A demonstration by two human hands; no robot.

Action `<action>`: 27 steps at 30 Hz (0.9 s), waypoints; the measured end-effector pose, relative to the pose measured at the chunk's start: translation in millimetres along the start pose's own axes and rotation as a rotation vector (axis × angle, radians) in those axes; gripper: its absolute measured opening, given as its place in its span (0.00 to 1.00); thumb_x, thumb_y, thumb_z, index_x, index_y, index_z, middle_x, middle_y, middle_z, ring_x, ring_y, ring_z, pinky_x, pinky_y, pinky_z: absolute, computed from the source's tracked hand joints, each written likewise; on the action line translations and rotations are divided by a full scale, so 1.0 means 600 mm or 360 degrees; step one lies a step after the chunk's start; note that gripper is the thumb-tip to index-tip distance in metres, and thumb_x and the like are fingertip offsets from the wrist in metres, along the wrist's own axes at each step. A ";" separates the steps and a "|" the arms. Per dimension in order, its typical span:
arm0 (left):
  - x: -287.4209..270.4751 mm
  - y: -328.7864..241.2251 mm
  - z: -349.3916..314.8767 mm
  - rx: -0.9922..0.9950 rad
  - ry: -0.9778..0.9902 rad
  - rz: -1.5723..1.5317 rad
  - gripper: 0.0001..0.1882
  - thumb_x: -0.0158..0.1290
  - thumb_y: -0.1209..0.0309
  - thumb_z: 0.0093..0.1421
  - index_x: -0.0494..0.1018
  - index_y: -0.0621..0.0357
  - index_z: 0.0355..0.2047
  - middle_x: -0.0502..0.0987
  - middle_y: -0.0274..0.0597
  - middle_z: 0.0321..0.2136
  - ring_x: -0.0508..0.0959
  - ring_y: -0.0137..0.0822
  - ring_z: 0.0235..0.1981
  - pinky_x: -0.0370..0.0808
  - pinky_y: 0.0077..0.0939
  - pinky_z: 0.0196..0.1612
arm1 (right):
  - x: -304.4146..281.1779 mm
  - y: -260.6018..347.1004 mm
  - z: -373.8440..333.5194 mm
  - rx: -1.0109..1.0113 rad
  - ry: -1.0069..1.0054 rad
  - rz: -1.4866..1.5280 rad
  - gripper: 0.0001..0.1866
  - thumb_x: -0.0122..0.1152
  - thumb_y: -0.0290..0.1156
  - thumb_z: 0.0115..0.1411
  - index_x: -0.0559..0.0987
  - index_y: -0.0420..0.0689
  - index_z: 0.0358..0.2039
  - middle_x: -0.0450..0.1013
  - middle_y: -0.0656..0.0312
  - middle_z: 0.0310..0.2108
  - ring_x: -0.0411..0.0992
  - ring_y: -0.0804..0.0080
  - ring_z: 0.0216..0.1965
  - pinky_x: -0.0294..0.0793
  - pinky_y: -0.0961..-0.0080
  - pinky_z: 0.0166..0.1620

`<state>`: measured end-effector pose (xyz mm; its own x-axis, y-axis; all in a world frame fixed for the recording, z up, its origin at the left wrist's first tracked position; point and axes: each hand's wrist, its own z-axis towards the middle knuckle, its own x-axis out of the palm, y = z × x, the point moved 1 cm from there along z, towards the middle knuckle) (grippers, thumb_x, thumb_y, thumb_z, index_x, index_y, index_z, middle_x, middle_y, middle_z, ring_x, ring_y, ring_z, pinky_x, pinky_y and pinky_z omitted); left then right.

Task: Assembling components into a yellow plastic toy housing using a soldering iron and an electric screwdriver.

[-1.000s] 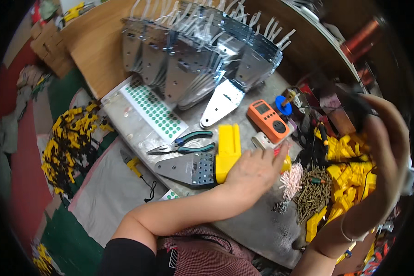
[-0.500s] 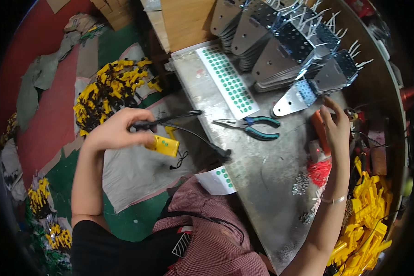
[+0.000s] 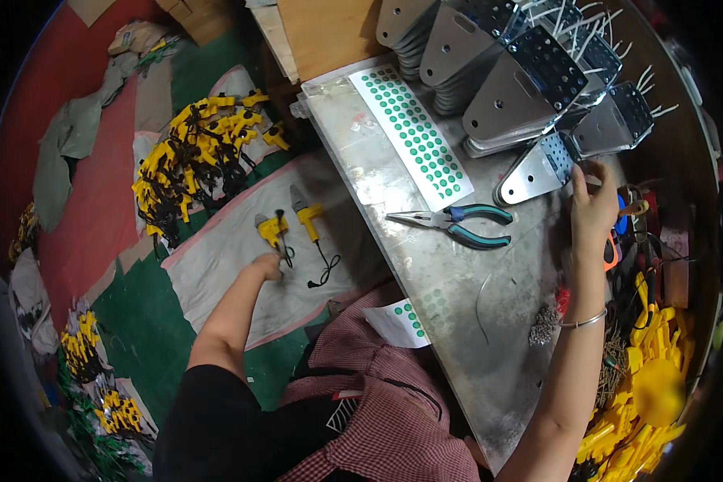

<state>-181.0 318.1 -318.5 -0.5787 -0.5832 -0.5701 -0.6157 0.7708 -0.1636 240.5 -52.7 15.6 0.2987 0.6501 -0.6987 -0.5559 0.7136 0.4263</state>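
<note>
Low on the left, my left hand (image 3: 269, 266) reaches down to the cloth. Its fingers are partly hidden and blurred, close to the lower end of a yellow tool (image 3: 271, 230) with a grey tip and dark cord. Beside it lies a second yellow tool (image 3: 308, 215), its black cord loosely coiled. Over the metal table, my right hand (image 3: 593, 205) has its fingers closed at the edge of a tapered metal plate (image 3: 528, 178) with a perforated end. Nearer me rest teal-handled long-nose pliers (image 3: 458, 222), which neither hand touches.
Stacked metal plates (image 3: 490, 112) with white wires stand at the table's back. A white sheet of green round stickers (image 3: 414, 136) lies left of them. Yellow tools (image 3: 193, 153) are heaped on the floor. Yellow plastic parts (image 3: 643, 386) pile up at right beside small metal pieces (image 3: 545, 325).
My left hand has lowered the yellow tool, with its black cord, from the table's left side to the cloth. My right hand stays by the metal plate. The view has shifted slightly.
</note>
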 end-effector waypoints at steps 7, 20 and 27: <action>-0.037 -0.109 -0.078 0.0359 -0.0116 0.0218 0.22 0.56 0.63 0.55 0.75 0.53 0.50 0.80 0.49 0.43 0.79 0.48 0.45 0.75 0.39 0.47 | -0.006 -0.012 0.020 -0.0060 0.0049 0.0061 0.12 0.63 0.34 0.59 0.78 0.38 0.36 0.77 0.53 0.31 0.76 0.62 0.32 0.73 0.70 0.38; -0.253 -0.544 -0.466 0.2522 -0.0220 -0.0671 0.16 0.64 0.71 0.52 0.79 0.58 0.43 0.81 0.40 0.37 0.81 0.38 0.33 0.77 0.28 0.35 | -0.345 0.103 -0.297 0.0214 0.0028 -0.0235 0.15 0.60 0.17 0.53 0.78 0.36 0.43 0.70 0.60 0.25 0.68 0.74 0.22 0.69 0.80 0.27; -0.190 -0.683 -0.489 0.2369 -0.0712 0.0074 0.26 0.67 0.62 0.44 0.77 0.57 0.43 0.77 0.43 0.40 0.78 0.42 0.33 0.74 0.31 0.30 | -0.351 0.121 -0.458 0.1299 0.0493 0.0387 0.37 0.62 0.19 0.54 0.62 0.42 0.65 0.72 0.60 0.29 0.74 0.75 0.27 0.76 0.79 0.33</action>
<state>-19.5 -6.5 49.6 -0.2139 -0.6399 -0.7381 0.6216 0.4937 -0.6082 -75.9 -209.5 35.9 -0.0428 0.7920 -0.6090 0.1817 0.6055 0.7748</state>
